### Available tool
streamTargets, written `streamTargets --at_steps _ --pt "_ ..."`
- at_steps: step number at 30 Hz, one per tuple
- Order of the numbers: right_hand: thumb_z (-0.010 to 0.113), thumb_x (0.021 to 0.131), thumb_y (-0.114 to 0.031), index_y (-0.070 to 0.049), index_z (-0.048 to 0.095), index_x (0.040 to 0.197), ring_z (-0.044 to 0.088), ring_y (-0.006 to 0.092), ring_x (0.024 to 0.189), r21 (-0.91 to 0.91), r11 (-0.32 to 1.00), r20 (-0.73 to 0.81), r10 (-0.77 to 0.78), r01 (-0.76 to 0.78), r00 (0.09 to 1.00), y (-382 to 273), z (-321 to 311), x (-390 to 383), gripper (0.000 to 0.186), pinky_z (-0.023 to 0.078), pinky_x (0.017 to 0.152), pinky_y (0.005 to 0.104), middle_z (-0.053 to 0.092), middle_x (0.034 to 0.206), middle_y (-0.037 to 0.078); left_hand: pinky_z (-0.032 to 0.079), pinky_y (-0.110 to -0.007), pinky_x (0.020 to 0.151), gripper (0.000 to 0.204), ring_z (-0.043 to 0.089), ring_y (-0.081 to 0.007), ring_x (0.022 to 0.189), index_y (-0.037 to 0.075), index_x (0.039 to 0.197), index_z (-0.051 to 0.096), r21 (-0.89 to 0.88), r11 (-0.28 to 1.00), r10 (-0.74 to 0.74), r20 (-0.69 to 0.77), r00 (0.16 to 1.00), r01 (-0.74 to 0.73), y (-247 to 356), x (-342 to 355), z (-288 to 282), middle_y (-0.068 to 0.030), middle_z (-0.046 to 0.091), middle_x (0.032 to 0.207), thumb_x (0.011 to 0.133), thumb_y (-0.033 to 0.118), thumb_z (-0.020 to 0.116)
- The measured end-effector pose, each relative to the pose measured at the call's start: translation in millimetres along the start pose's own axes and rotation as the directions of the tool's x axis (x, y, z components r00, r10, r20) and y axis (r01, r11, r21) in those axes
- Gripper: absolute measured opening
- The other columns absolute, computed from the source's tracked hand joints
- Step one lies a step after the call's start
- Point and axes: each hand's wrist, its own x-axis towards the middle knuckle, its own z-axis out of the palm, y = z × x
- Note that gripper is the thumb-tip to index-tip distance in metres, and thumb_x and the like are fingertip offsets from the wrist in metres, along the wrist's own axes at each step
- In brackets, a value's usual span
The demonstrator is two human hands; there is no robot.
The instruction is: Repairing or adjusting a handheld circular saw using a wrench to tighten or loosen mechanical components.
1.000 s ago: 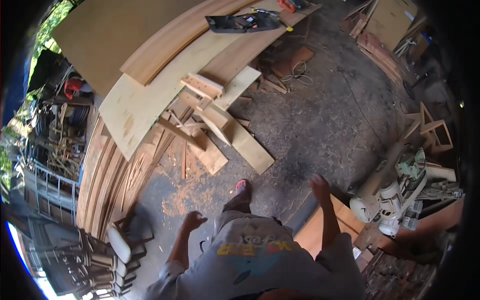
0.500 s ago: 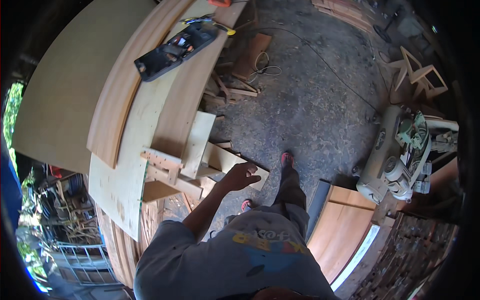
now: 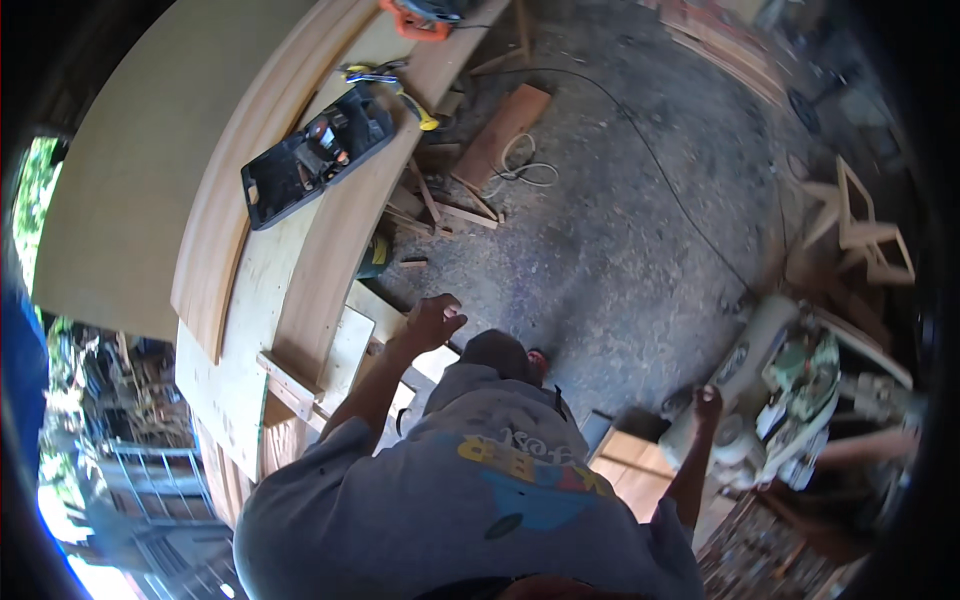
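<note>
My left hand (image 3: 432, 323) hangs in the air beside the workbench's right edge, its fingers loosely bent, thumb apart, and nothing in it. Below it are pale wooden boards (image 3: 345, 350). My right hand (image 3: 706, 403) is out to the right near the air compressor (image 3: 745, 350), fingers curled in, and no object shows in it. On the bench planks (image 3: 345, 230) lies an open black tool case (image 3: 320, 155) with tools inside. A yellow-handled tool (image 3: 418, 112) rests beside the case, touching neither hand.
An orange power tool (image 3: 415, 22) sits at the bench's far end. Wood offcuts, a reddish board (image 3: 502, 135) and a coiled pale cable (image 3: 525, 165) lie on the floor. A dark cord (image 3: 650, 150) crosses it. Wooden frames (image 3: 865, 225) stand at the right.
My view has shifted forward along the bench, and the tool case appears nearer. My left hand stays beside the bench. My right hand has come into view at the right.
</note>
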Motion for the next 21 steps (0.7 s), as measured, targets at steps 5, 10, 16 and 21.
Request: streamTargets --at_steps 5,10,16,21 --pt "0.069 0.085 -0.044 -0.001 0.070 0.099 0.067 0.0324 0.074 0.053 0.991 0.077 -0.126 0.122 0.989 -104 -93 94 0.045 0.053 0.070 0.0401 0.072 0.084 0.014 0.052 -0.038 0.071 0.025 0.067 -0.0302 0.077 0.000 0.099 0.067 0.024 0.997 -0.067 -0.071 0.995 0.068 1 77 -10 -0.0137 0.071 0.087 0.083 0.019 0.069" --pt "0.068 0.086 -0.044 -0.001 0.070 0.099 0.066 0.0319 0.073 0.075 0.977 0.120 -0.206 0.198 0.971 -213 -207 176 0.045 0.052 0.069 0.0402 0.071 0.082 0.014 0.052 -0.042 0.069 0.023 0.067 -0.0357 0.076 0.001 0.092 0.066 0.027 1.000 -0.007 -0.057 0.998 0.008 -8 189 -16 -0.0129 0.070 0.082 0.081 0.021 0.069" --pt "0.066 0.087 -0.043 0.000 0.070 0.099 0.066 0.0314 0.070 0.197 0.956 0.120 -0.243 0.217 0.962 -290 -307 224 0.044 0.051 0.067 0.0404 0.071 0.080 0.014 0.051 -0.036 0.068 0.022 0.064 -0.0263 0.071 0.000 0.094 0.067 -0.017 0.991 -0.133 -0.260 0.956 0.133 42 332 -105 -0.0115 0.069 0.083 0.080 0.017 0.073" --pt "0.065 0.087 -0.042 0.000 0.070 0.099 0.065 0.0309 0.069 0.388 0.908 0.121 -0.218 0.156 0.968 -287 -331 238 0.044 0.051 0.066 0.0405 0.071 0.079 0.014 0.051 -0.036 0.067 0.023 0.064 -0.0252 0.070 0.000 0.095 0.067 0.019 0.994 -0.100 -0.176 0.979 0.105 80 414 -159 -0.0114 0.069 0.083 0.080 0.016 0.074"
